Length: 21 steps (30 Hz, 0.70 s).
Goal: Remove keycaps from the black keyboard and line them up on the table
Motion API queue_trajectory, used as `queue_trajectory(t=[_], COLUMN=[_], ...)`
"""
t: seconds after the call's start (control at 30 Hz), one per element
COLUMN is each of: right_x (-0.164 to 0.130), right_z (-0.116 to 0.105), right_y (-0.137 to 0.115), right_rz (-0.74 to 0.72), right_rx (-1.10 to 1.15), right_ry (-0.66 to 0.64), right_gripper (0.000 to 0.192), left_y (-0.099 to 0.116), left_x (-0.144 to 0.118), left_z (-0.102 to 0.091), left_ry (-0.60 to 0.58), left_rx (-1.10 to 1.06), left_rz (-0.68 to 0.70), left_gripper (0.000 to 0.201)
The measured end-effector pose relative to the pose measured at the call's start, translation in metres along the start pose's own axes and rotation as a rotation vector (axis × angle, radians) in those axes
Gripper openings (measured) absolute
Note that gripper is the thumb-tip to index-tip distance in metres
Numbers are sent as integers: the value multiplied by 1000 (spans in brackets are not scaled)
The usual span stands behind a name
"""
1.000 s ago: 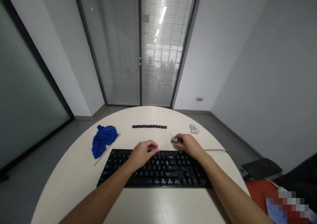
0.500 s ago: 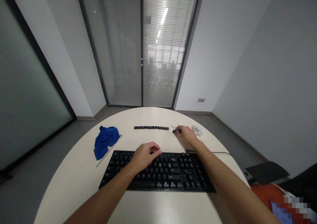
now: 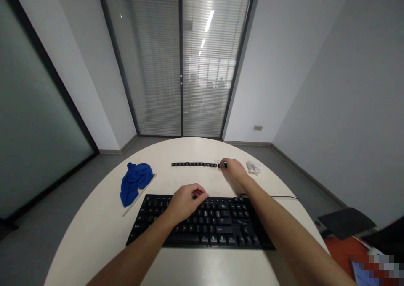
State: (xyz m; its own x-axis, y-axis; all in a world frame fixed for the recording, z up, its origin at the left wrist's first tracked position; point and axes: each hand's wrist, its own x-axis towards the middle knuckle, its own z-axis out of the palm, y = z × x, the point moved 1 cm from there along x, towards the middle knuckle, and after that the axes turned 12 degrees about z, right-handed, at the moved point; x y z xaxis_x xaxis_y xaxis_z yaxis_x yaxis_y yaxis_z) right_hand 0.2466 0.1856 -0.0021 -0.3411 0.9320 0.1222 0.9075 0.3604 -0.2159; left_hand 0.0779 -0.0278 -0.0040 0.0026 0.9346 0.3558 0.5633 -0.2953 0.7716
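Observation:
My right hand [image 3: 235,169] is closed in a pinch on a keycap puller [image 3: 225,165], a small black tool with thin wires pointing left. Just under its fingertips is a black keycap [image 3: 219,165], at the right end of a straight row of keycaps [image 3: 192,164]. Whether the keycap touches the table or the puller, I cannot tell. Over the upper middle of the black keyboard [image 3: 221,231] rests my left hand [image 3: 184,201], its fingers loosely curled, the thumb apart from them and nothing visible between. The left forearm and hand hide part of the keys.
A crumpled blue cloth [image 3: 135,181] lies at the left beside a thin pale stick [image 3: 140,194]. Crumpled white tissue [image 3: 253,167] sits right of my right hand. The keyboard cable [image 3: 284,196] runs right across the round table [image 3: 94,227]. A chair [image 3: 347,223] stands at the lower right.
My right hand has moved a little left, carrying the puller and a keycap up to the row's right end. My left hand stays almost where it was. The view has shifted slightly.

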Motion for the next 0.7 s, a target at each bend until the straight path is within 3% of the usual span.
queue_trajectory(t=[0.4,0.53,0.63,0.7], right_x=[-2,-12,-27,-41], right_z=[-2,-18,-35,-45], right_y=[-3,-7,-9,-8], right_rz=[-18,-9,-8,-7], right_rx=[38,101,340,485], right_ry=[34,93,175,147], right_gripper=[30,32,45,52], left_y=[2,7,13,14], left_x=[-1,-5,-8,-9], left_z=[-1,-1,0,1], left_ry=[-22,-69,-148,-176], left_rx=[48,169,291,325], left_rz=[8,160,306,326], left_gripper=[22,22,25,23])
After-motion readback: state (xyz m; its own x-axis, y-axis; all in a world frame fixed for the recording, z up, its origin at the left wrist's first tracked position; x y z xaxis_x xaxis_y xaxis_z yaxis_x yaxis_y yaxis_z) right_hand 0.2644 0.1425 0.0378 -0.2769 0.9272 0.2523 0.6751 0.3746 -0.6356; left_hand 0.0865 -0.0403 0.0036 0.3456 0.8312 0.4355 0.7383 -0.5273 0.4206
